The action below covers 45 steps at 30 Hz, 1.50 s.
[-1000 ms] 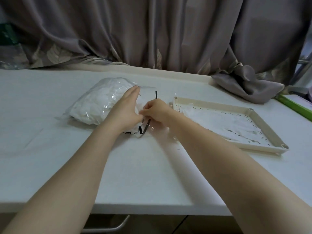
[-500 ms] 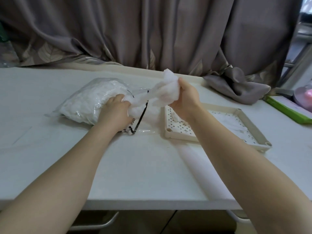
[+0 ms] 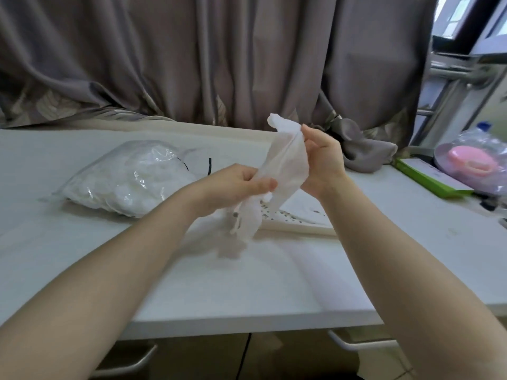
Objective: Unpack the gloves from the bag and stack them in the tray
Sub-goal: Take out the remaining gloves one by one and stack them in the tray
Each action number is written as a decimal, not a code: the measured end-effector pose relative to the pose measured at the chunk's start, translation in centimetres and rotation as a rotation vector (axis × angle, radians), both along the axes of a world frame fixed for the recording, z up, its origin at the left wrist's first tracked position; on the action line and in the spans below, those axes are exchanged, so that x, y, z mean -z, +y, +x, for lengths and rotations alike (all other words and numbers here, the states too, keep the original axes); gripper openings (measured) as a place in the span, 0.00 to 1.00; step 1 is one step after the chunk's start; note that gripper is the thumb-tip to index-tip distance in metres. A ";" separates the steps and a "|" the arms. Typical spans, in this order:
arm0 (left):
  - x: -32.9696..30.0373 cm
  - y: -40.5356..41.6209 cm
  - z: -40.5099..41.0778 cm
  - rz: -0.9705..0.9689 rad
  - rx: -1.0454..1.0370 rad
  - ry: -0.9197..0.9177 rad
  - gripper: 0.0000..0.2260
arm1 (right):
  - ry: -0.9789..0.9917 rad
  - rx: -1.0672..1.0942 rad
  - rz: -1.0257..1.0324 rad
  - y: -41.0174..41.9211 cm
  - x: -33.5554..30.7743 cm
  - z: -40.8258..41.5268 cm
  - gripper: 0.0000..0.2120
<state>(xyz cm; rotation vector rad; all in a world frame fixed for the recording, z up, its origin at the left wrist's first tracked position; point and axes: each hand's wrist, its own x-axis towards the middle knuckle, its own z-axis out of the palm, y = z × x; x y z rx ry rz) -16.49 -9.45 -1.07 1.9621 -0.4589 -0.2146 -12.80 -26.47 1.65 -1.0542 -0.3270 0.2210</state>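
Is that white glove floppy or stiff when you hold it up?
Probably floppy: the glove droops and crumples between the left hand and right hand. Likely very light, since its thin film looks see-through and its loose end dangles freely.

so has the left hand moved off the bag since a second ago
Yes. The left hand lay on the bag a second ago; now it is lifted to the right of it, pinching the glove above the tray.

surface: white table [image 3: 247, 283] | left: clear bag [image 3: 131, 179] of white gloves | centre-right: perforated tray [image 3: 299, 223] | right edge: green-edged box [image 3: 428, 176] | back: curtain [image 3: 365, 152] bunched
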 end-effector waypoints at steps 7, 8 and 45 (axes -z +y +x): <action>1.7 0.1 1.5 -0.271 -0.068 0.112 0.03 | -0.033 0.126 -0.038 -6.8 0.8 0.8 0.14; 1.8 0.0 1.7 -0.315 -0.085 0.132 0.04 | -0.037 0.149 -0.063 -7.7 1.1 0.9 0.13; -2.7 -10.7 2.3 -0.513 -0.113 -0.052 0.12 | -0.356 -0.053 -0.636 -10.1 -1.9 -1.8 0.12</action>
